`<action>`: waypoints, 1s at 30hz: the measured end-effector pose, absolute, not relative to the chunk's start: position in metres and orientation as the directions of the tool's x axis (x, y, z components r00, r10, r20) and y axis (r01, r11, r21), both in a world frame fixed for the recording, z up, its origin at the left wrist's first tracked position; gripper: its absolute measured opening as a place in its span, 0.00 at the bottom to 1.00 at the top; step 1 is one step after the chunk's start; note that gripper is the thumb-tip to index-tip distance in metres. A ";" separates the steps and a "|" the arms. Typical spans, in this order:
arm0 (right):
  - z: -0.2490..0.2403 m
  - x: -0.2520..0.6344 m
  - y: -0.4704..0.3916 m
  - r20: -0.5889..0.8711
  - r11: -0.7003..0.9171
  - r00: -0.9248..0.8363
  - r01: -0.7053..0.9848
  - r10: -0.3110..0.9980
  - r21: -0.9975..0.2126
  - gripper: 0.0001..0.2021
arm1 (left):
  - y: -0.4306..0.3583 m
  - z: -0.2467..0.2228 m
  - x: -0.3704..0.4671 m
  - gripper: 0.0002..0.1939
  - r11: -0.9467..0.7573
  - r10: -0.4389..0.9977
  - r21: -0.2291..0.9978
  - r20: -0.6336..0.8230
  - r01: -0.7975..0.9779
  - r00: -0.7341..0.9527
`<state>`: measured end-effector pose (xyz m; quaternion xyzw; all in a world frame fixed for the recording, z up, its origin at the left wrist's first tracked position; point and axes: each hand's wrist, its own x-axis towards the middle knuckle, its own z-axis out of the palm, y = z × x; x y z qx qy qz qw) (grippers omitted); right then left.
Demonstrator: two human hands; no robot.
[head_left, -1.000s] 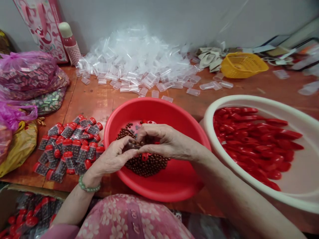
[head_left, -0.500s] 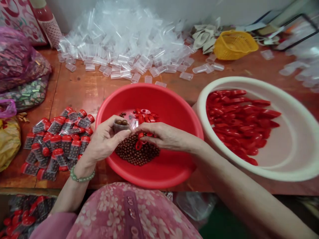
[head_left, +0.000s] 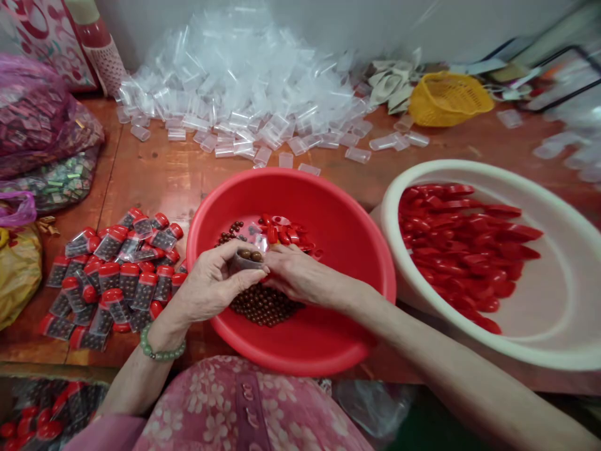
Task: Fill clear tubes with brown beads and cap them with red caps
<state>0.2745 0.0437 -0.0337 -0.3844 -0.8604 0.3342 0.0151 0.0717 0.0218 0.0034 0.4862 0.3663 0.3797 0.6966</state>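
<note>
Over the red basin, my left hand is wrapped round a small clear plastic container. Round brown balls show at its open top. My right hand is closed beside the container, its fingertips close to the left thumb. Whatever those right fingers hold is hidden from view. Beneath both hands lies a heap of small brown balls. Several red plastic caps lie in the basin beyond the right hand.
Filled, red-capped containers are piled at the left. A white basin of red plastic pieces stands at the right. Clear empty containers are heaped at the back, near a yellow basket. Plastic bags sit at far left.
My right fingers have curled closed; a red cap seen by them earlier is now out of sight. Both hands stay together over the basin. The whole view has shifted slightly.
</note>
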 end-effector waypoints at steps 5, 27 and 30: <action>-0.007 0.286 0.047 -0.053 0.229 -0.492 0.495 0.869 -0.838 0.14 | 0.019 0.001 0.072 0.11 0.255 0.893 0.954 -0.171 -0.156 0.416; -0.002 0.231 -0.001 0.040 0.099 -0.208 0.279 0.977 -0.955 0.11 | 0.012 -0.008 0.091 0.10 0.251 0.963 0.953 -0.228 -0.171 0.146; -0.012 0.220 -0.009 0.121 0.161 -0.132 0.359 0.984 -0.919 0.14 | 0.011 -0.008 0.093 0.07 0.207 0.976 0.973 -0.198 -0.101 0.093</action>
